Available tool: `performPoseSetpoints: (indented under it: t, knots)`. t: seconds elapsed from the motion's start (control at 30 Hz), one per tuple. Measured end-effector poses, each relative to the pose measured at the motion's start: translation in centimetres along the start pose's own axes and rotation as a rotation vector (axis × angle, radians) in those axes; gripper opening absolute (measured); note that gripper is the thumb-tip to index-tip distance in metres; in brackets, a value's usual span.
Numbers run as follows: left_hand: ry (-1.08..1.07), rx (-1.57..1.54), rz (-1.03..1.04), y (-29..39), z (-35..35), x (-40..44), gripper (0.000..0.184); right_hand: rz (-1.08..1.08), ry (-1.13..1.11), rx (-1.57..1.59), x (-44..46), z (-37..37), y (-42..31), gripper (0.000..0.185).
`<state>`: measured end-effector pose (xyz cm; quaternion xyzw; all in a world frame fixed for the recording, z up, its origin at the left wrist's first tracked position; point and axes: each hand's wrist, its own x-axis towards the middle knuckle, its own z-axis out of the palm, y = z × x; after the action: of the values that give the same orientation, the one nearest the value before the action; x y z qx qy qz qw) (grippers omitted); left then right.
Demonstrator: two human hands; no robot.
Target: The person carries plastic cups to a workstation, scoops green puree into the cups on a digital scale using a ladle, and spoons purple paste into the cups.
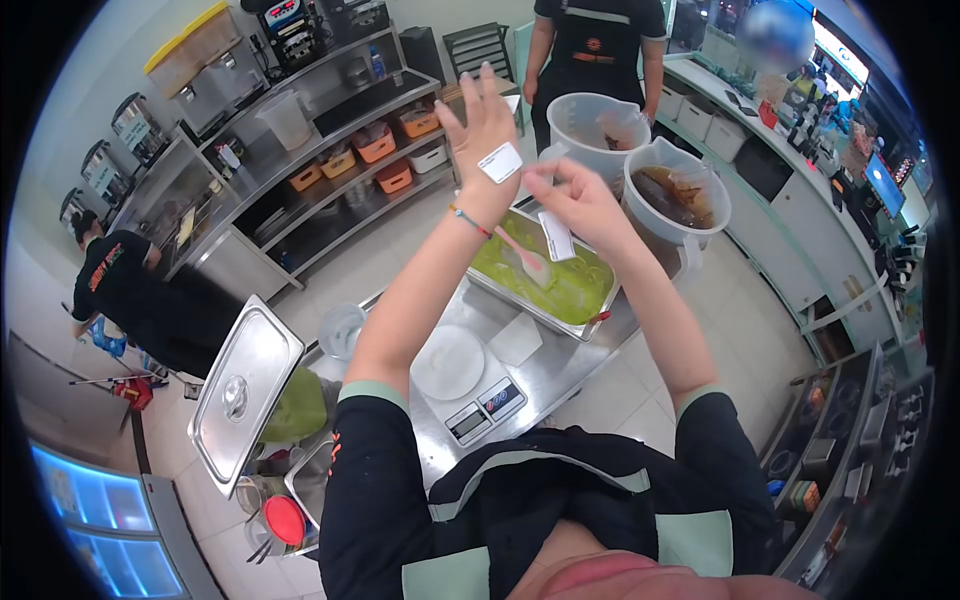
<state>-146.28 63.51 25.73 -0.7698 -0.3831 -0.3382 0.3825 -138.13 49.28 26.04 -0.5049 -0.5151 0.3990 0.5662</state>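
My left hand [480,135] is raised with its fingers spread, and a white printed label [500,163] is stuck on it near the wrist. My right hand [585,205] is close beside it, thumb and fingers drawn together. A second white label [557,236] hangs at the right hand's fingers; its exact contact is partly hidden. Below both hands, a steel pan [580,332] holds a green mass with a pink-and-white spatula [535,265] lying in it. A digital scale [485,410] with a round white plate stands nearer my body.
Two large plastic jugs [665,215] [590,110], one with dark liquid, stand beyond the pan. A steel lid [235,395] leans at the left by a green-filled container [297,405]. One co-worker [590,55] stands ahead, another [125,290] at the left. Steel shelves [350,175] line the wall.
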Motion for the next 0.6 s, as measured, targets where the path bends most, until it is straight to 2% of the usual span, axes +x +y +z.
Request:
performPoseSetpoints:
  t: [0.03, 0.07, 0.1, 0.13, 0.17, 0.2, 0.23, 0.3, 0.37, 0.5, 0.53, 0.57, 0.6]
  knots:
    - [-0.005, 0.006, 0.001, 0.0, -0.3, 0.0, 0.039, -0.124, 0.141, -0.338, 0.6, 0.3, 0.4, 0.056]
    - [-0.116, 0.080, 0.052, 0.0, -0.7, 0.1, 0.039, -0.340, 0.191, -0.413, 1.2, 0.4, 0.3, 0.053]
    - [-0.228, 0.153, 0.100, -0.1, -1.0, 0.2, 0.039, -0.341, 0.183, -0.410, 1.7, 0.2, 0.0, 0.053]
    - [-0.359, 0.169, 0.153, -0.1, -1.7, 0.1, 0.039, -0.469, 0.117, -0.581, 2.0, -0.1, -0.4, 0.048]
    - [-0.370, 0.171, 0.150, -0.3, -1.2, -0.2, 0.039, -0.596, 0.048, -0.750, 2.2, -0.3, -0.7, 0.042]
    - [-0.391, 0.177, 0.194, -0.6, -1.1, -0.2, 0.039, -0.616, 0.017, -0.811, 2.5, -0.3, -1.0, 0.031]
    - [-0.412, 0.181, 0.239, -0.8, -1.1, -0.5, 0.038, -0.606, 0.010, -0.805, 2.9, -0.4, -0.9, 0.031]
    - [-0.476, 0.172, 0.215, -0.7, -1.3, -1.1, 0.039, -0.642, 0.007, -0.860, 3.8, -0.4, -0.6, 0.027]
    - [-0.654, 0.072, 0.192, -0.8, -1.1, -1.2, 0.037, -0.661, -0.025, -0.896, 4.2, -0.2, -0.6, 0.020]
    - [-0.760, -0.063, 0.094, -1.1, -0.5, -2.6, 0.035, -0.614, -0.093, -0.937, 4.6, 0.7, -1.2, 0.013]
    - [-0.600, -0.085, 0.075, -1.5, 0.0, -3.7, 0.040, -0.440, -0.109, -0.859, 5.0, 0.5, -1.6, 0.015]
    - [-0.623, -0.078, 0.054, -1.9, 0.7, -4.3, 0.040, -0.261, -0.124, -0.785, 5.6, 0.0, -1.4, 0.017]
    - [-0.595, -0.145, 0.066, -2.5, 0.7, -4.7, 0.045, -0.284, -0.117, -0.693, 6.7, -0.8, -0.7, 0.019]
